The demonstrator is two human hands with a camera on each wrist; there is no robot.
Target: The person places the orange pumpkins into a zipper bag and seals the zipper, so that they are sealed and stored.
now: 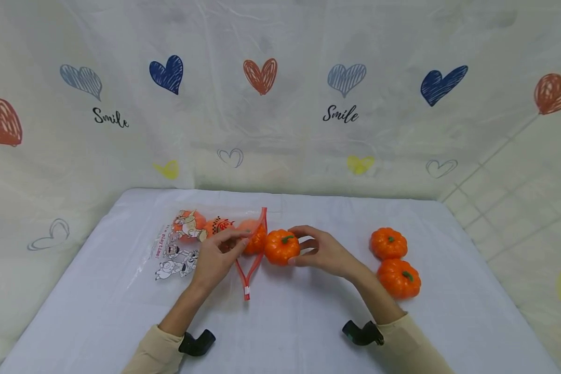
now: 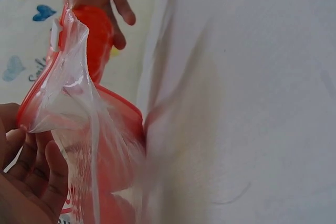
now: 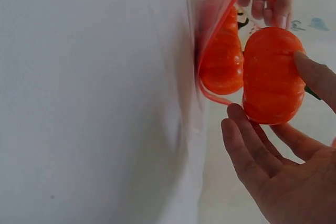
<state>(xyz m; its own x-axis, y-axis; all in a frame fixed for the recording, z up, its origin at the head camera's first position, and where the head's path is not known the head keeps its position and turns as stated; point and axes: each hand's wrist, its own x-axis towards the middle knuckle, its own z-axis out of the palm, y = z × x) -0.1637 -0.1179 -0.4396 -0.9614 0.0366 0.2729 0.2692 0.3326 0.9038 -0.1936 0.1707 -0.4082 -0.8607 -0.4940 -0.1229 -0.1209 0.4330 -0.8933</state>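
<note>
Just right of centre in my head view, the right hand (image 1: 324, 253) grasps an orange pumpkin (image 1: 280, 248) between thumb and fingers, at the red-edged mouth of a clear printed bag (image 1: 179, 259). Left of centre, I see the left hand (image 1: 216, 257) pinching the bag's edge, with more orange showing inside the plastic. Two other pumpkins (image 1: 399, 279) sit touching at right on the white-covered table (image 1: 304, 322).

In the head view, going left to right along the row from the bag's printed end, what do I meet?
Printed end of the clear bag, left hand, held pumpkin, right hand, two loose pumpkins.
</note>
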